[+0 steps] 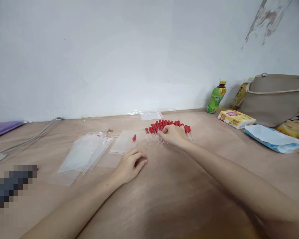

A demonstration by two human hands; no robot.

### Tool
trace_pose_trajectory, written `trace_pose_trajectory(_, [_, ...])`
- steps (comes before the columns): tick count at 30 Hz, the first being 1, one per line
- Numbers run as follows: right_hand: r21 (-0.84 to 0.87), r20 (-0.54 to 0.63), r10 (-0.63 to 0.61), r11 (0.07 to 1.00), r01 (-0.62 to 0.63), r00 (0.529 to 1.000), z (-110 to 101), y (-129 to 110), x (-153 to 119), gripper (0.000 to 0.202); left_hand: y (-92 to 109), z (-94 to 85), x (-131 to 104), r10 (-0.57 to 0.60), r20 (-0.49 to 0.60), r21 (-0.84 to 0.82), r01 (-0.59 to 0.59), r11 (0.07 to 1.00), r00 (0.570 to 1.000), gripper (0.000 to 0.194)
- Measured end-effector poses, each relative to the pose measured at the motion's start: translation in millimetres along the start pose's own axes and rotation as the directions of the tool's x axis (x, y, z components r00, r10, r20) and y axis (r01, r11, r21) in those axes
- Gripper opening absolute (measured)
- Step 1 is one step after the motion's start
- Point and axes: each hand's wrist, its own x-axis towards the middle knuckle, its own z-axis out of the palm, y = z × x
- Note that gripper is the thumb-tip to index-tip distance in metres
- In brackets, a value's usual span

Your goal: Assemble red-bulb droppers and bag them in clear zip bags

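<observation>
Several glass droppers with red rubber bulbs (154, 127) lie side by side in a fanned pile, bulbs toward the wall. My right hand (174, 134) reaches over the middle of the pile, thumb and fingertips pinched on a dropper and covering part of the others. My left hand (132, 166) rests on the table nearer to me, its fingers loosely curved, thumb apart, nothing between them. Just beyond it a single red bulb (134, 137) lies on a clear zip bag (123, 142). More clear zip bags (79, 154) are spread in a stack to the left.
Another clear bag (151, 116) lies by the wall. At the right stand a green bottle (216, 98), a yellow tissue pack (236, 119), a blue-and-white packet (274, 139) and a grey bag (276, 96). A cable (40, 131) and purple folder (5, 128) lie at the left.
</observation>
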Motion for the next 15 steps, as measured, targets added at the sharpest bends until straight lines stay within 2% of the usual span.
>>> trace_pose_trajectory(4, [-0.106, 0.032, -0.007, 0.994, 0.01, 0.999, 22.8, -26.5, 16.4, 0.033, -0.2, -1.4, -0.9, 0.0, 0.015, -0.017, 0.0, 1.0, 1.0, 0.014])
trace_pose_trajectory(7, [-0.169, 0.032, 0.01, 0.986, -0.004, 0.999, 39.9, -37.7, 21.9, 0.034, -0.1, -2.5, -1.6, 0.014, 0.023, -0.024, -0.013, 1.0, 1.0, 0.014])
trace_pose_trajectory(10, [-0.204, 0.049, 0.029, 0.979, -0.018, 0.998, 48.8, -39.6, 23.3, 0.033, 0.4, -3.0, -1.7, 0.018, 0.023, -0.02, -0.017, 1.0, 1.0, 0.014])
trace_pose_trajectory(15, [-0.24, 0.065, 0.039, 0.971, -0.022, 0.997, 50.9, -35.9, 21.4, 0.037, 1.8, -3.6, -1.2, 0.009, 0.03, -0.025, -0.008, 1.0, 1.0, 0.014])
